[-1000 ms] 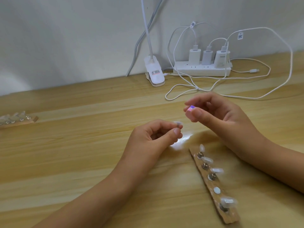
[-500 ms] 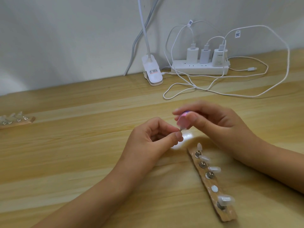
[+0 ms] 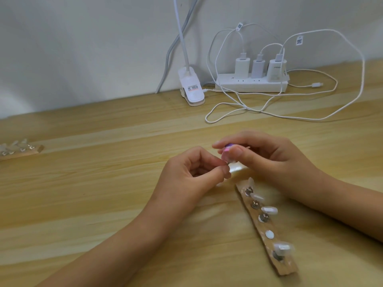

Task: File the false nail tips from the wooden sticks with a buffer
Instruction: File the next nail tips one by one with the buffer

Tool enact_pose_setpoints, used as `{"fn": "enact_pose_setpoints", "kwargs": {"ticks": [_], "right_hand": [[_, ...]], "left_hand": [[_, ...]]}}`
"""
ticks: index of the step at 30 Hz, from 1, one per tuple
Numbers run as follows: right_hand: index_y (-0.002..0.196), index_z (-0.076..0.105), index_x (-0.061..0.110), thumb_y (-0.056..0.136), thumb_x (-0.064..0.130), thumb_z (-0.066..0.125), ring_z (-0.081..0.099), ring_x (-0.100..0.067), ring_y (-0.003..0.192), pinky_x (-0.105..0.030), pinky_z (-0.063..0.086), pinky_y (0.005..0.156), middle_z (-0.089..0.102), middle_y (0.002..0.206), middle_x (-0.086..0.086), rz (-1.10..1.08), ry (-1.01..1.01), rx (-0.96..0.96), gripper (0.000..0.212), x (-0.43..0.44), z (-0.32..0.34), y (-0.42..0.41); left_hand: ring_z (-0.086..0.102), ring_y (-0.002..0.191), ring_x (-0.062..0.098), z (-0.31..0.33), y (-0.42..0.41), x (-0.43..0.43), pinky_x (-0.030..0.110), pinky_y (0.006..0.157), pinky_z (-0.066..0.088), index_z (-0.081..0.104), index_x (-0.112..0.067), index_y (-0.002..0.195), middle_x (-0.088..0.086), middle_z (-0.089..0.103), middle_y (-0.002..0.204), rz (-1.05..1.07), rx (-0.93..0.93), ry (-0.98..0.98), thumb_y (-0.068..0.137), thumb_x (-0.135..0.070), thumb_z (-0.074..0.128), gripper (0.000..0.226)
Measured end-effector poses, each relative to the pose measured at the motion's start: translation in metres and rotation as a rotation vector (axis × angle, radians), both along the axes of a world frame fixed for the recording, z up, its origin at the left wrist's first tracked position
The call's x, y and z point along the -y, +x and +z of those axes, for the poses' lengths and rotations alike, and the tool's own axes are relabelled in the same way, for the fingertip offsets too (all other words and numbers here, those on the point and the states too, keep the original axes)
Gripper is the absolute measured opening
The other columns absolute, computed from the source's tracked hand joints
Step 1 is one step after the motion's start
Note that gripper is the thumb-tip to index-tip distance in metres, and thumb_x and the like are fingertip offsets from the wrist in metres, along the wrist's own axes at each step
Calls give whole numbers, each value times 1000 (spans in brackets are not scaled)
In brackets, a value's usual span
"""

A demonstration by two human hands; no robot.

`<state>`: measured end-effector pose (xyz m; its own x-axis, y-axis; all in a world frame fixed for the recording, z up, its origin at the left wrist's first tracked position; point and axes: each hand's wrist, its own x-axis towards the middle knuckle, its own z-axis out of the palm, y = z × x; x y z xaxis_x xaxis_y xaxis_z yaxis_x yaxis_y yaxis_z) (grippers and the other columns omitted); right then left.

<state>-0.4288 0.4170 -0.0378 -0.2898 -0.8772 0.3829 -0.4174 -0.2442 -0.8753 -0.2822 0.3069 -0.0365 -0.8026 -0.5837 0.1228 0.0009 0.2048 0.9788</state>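
My left hand (image 3: pixel 192 172) pinches a small clear false nail tip (image 3: pixel 224 167) between thumb and forefinger; the tip is mostly hidden by the fingers. My right hand (image 3: pixel 269 160) holds a small pink and purple buffer (image 3: pixel 289 155) upright, its lower end touching the tip. Below the hands a wooden stick (image 3: pixel 267 230) lies slanted on the table, carrying several nail tips on metal studs and one bare white pad (image 3: pixel 269 234). A second wooden stick (image 3: pixel 20 152) with several tips lies at the far left edge.
A white power strip (image 3: pixel 250 86) with three chargers sits against the wall, its white cables (image 3: pixel 269 112) looping over the back of the table. A white clip lamp base (image 3: pixel 191 90) stands to its left. The table is light wood.
My right hand has come down and left, bringing the buffer from above the tip into contact with it. My left hand has stayed almost still.
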Motion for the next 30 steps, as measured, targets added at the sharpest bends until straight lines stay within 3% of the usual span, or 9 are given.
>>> {"fn": "enact_pose_setpoints", "kwargs": {"ticks": [10, 15, 20, 24, 26, 30], "right_hand": [[110, 72, 30, 92, 31, 57, 63, -10, 106, -15, 45, 89, 66, 104, 8, 17, 48, -69, 24, 2, -1, 0], [114, 71, 30, 95, 32, 60, 61, -13, 110, -14, 43, 91, 65, 108, 9, -14, 0, -152, 22, 0, -1, 0], [114, 72, 33, 91, 37, 58, 62, -8, 109, -15, 45, 91, 68, 108, 7, -33, 45, -62, 27, -1, 0, -1], [94, 77, 20, 92, 31, 59, 66, -2, 102, -12, 47, 85, 72, 111, 13, -20, 61, -5, 22, 0, 2, 0], [89, 77, 12, 96, 31, 59, 65, -6, 107, -15, 47, 89, 72, 112, 12, -65, -14, -43, 27, -2, 1, -2], [84, 76, 18, 95, 32, 59, 68, -13, 106, -20, 50, 87, 74, 103, 12, -56, 8, -18, 25, -1, 1, -1]], "left_hand": [[70, 78, 30, 1, 0, -1, 41, 78, 55, 69, -11, 73, 5, 74, 76, -4, 4, -29, 81, -1, 72, 13], [70, 74, 17, 1, 0, -1, 29, 74, 56, 69, -13, 74, 5, 75, 75, -6, -5, 4, 80, -4, 74, 12], [69, 73, 13, 1, 1, 1, 26, 73, 55, 70, -13, 74, 5, 75, 76, -5, -5, 10, 78, -10, 74, 7], [70, 72, 14, -1, 1, 2, 24, 72, 55, 69, -15, 73, 6, 75, 76, 3, -13, 21, 79, -8, 75, 10], [69, 70, 12, -1, 1, 1, 22, 70, 55, 68, -15, 73, 5, 75, 75, 5, -18, 26, 78, -8, 74, 11], [69, 70, 11, 0, 1, 1, 24, 71, 55, 68, -12, 74, 7, 75, 76, 1, -21, 26, 79, -5, 74, 10]]}}
